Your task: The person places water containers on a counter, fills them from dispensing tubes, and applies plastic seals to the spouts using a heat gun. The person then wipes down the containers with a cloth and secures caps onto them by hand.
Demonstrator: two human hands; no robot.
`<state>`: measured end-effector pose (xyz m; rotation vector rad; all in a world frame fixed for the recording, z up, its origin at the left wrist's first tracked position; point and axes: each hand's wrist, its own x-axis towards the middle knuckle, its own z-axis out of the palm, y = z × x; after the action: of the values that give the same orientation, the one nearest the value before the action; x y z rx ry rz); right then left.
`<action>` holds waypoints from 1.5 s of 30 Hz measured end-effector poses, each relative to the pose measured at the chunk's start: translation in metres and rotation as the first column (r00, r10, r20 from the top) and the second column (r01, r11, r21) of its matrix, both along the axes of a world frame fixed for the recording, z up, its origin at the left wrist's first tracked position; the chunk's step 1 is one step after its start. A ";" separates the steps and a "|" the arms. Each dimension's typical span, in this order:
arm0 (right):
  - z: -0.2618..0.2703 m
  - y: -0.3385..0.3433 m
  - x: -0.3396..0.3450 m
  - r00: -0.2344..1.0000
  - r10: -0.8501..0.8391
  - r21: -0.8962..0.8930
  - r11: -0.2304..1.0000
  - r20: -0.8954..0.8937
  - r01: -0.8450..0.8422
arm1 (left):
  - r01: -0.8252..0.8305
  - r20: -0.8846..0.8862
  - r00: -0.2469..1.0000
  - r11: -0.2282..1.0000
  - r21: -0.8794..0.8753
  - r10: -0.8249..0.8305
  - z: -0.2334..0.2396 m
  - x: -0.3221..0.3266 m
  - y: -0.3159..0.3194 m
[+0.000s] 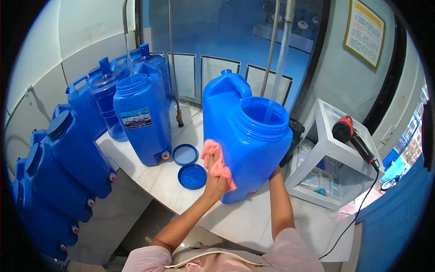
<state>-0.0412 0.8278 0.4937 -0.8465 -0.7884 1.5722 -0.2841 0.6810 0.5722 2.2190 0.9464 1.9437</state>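
Observation:
My left hand (215, 183) is closed on a pink-orange cloth (217, 161), which lies against the side of a large blue plastic water jug (238, 156). This jug stands upright and uncapped on the tiled counter, and a stream of water (278, 64) runs from a metal pipe (290, 12) into its wide mouth. At the jug's right side is my right hand (274, 172), its fingers mostly hidden behind the jug. Two round blue lids (192, 176) lie on the counter to the left. Beyond them, a second blue jug (142, 119) with a label also takes in water from a thin pipe (125, 17).
Several blue jugs (57, 173) are lined up at the left, with clear blue round bottles (108, 98) behind. A white cabinet (324, 183) at the right carries a red-and-black heat gun (353, 139) with a hanging cord. Another pipe (172, 61) reaches down near the window.

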 end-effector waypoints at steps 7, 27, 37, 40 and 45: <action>0.000 -0.010 -0.021 1.000 -0.015 0.016 1.000 -0.014 0.016 | 0.094 -0.280 0.956 0.996 -0.003 -0.091 0.124 -0.091 0.137; 0.017 -0.047 -0.026 0.967 -0.222 0.228 0.942 -0.127 0.247 | -0.426 -0.068 0.897 0.894 0.136 0.437 0.004 0.057 -0.040; 0.141 -0.224 -0.044 0.588 -0.678 0.875 0.470 0.442 -0.116 | -0.319 -0.323 0.904 0.945 -0.076 0.280 0.048 0.116 -0.048; 0.152 -0.228 -0.065 0.416 -0.722 0.833 0.486 0.553 -0.265 | -0.060 -0.152 0.988 0.978 -0.202 0.030 0.045 0.105 -0.050; 0.127 -0.220 -0.093 0.475 -0.612 0.759 0.612 0.632 -0.223 | -0.322 -0.534 0.793 0.946 0.042 0.293 0.008 0.062 -0.078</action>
<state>-0.1340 0.6081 0.6205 -0.9878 -1.8506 0.2611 -0.2224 0.6026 0.5798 2.7875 1.4863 1.3574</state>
